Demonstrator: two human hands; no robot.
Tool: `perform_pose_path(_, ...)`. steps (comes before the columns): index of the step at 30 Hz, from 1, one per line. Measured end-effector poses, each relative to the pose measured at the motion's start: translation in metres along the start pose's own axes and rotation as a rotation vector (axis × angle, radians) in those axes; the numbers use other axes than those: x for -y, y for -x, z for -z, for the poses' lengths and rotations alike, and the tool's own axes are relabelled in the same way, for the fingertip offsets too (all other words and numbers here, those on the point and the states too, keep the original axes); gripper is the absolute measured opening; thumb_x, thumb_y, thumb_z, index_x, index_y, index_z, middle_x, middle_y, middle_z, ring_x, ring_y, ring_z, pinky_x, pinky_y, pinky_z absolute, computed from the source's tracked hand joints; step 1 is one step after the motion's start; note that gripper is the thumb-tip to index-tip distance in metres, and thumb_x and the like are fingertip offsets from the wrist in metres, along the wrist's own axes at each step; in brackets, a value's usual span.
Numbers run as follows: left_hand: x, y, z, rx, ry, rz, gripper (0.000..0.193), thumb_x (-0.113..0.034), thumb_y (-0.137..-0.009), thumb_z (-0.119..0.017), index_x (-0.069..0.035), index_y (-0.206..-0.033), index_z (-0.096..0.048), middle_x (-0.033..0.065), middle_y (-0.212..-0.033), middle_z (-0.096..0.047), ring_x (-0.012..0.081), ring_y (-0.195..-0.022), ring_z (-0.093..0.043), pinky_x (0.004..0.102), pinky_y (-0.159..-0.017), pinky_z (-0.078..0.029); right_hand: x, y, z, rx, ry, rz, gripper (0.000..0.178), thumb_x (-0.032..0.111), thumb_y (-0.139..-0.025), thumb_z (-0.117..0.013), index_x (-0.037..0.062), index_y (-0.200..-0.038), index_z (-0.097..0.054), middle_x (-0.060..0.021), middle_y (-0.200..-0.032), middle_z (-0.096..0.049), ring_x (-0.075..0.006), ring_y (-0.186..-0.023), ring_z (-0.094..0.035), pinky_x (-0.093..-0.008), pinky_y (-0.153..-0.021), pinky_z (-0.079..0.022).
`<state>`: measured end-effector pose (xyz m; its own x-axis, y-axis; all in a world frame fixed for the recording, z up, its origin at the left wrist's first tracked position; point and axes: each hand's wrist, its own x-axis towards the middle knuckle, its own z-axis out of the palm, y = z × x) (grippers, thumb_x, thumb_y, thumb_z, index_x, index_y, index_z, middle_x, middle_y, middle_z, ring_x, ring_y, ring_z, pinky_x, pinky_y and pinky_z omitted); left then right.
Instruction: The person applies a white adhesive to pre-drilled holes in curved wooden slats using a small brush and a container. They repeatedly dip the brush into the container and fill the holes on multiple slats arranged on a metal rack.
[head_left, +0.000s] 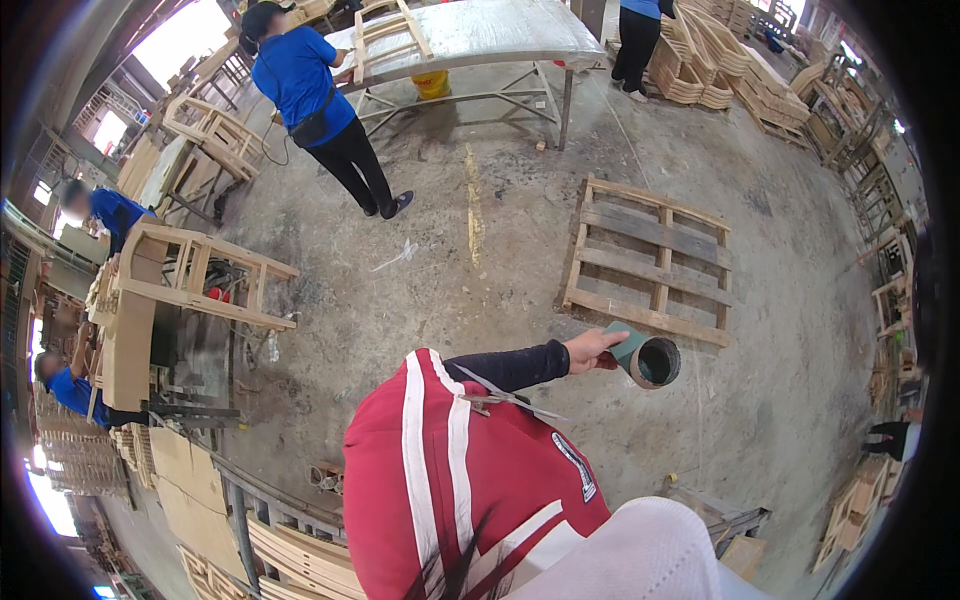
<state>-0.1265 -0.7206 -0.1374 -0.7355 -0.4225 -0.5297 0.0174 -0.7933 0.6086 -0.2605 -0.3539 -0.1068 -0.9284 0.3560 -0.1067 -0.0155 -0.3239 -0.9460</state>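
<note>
My left hand (590, 351) reaches out to the right, its arm in a dark sleeve below a red, white-striped sleeve. It is closed on the free end of a roll of green sheet (629, 346) that looks like sandpaper. The roll's round open end (657, 362) faces me and is dark inside. It is held in the air, over the concrete floor. My right hand is not in view; my red top (500, 470) and a white cloth-like shape (640, 550) fill the lower part.
A wooden pallet (655, 258) lies on the floor beyond my hand. Co-workers in blue (300, 80) stand at a metal-topped table (480, 35) and, at left, by wooden chair frames (205, 275). Stacked wooden parts (695, 60) stand far right. Rails and boards (290, 555) lie lower left.
</note>
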Motion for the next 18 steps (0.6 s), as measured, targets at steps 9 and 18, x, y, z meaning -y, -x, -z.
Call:
perform_pose_path(9,-0.045,0.014,0.029,-0.098,0.104,-0.086,0.033,-0.039,-0.093,-0.068,-0.010,-0.108,-0.064,0.0008,-0.094,-0.067,0.0131,-0.079,-0.065,0.0271,-0.069,-0.057,0.013,-0.016,0.021,0.042,0.015,0.034,0.034,0.039,-0.102,-0.052,0.0073,-0.111,-0.059,-0.0018,-0.102,-0.061,-0.0130,-0.089,-0.059,-0.0280,-0.078,-0.047)
perform_pose_path(18,-0.049,0.121,0.100,-0.198,0.396,-0.332,0.025,-0.028,-0.103,-0.053,-0.011,-0.121,-0.057,0.0024,-0.109,-0.061,0.0143,-0.089,-0.060,0.0291,-0.077,-0.054,-0.043,-0.013,-0.012,0.303,0.153,-0.160,0.038,0.046,-0.101,-0.052,0.0084,-0.109,-0.056,-0.0028,-0.103,-0.060,-0.0147,-0.090,-0.059,-0.0284,-0.080,-0.046)
